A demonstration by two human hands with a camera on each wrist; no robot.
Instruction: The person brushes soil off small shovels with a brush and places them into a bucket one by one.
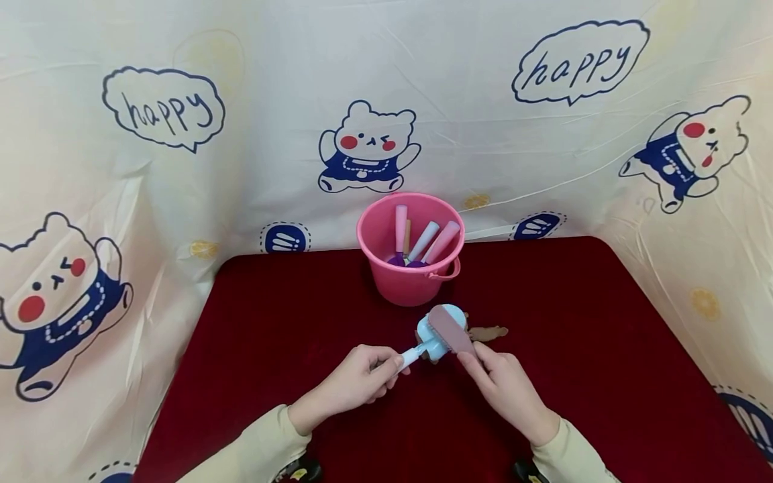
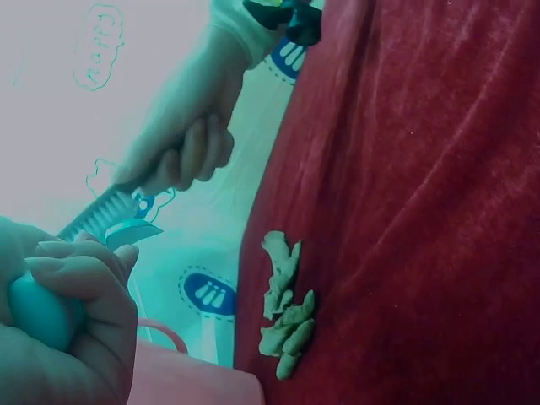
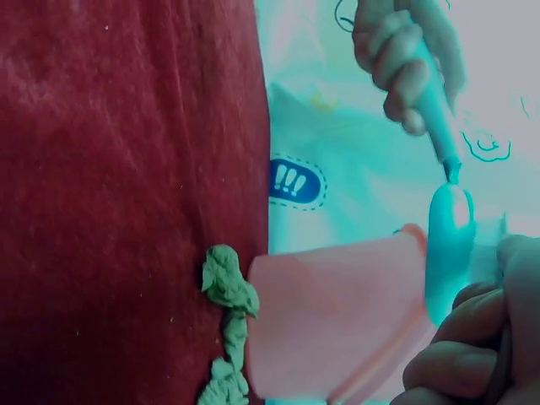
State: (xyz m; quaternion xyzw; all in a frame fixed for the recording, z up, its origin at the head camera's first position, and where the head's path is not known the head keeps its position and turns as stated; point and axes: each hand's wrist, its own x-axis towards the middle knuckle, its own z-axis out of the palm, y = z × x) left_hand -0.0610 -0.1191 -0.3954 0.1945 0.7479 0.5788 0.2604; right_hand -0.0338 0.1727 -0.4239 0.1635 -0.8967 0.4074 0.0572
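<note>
My left hand (image 1: 365,376) grips the pale handle of a light blue toy shovel (image 1: 436,350). In my right hand (image 1: 507,389) is a brush (image 1: 449,329) with a mauve-brown back, its bristles (image 2: 105,211) laid against the shovel's blade. Both tools are raised above the table, as the right wrist view shows the blade (image 3: 447,253) well up beside the bucket. Below them, brown lumpy strips (image 1: 489,333) lie on the cloth, partly hidden by the shovel in the head view. They look greenish (image 2: 287,321) in the left wrist view.
Behind my hands stands a pink bucket (image 1: 403,285) with several handled tools (image 1: 431,241) in it. A dark red cloth (image 1: 290,315) covers the table. White printed curtains (image 1: 266,134) hang at the back and both sides.
</note>
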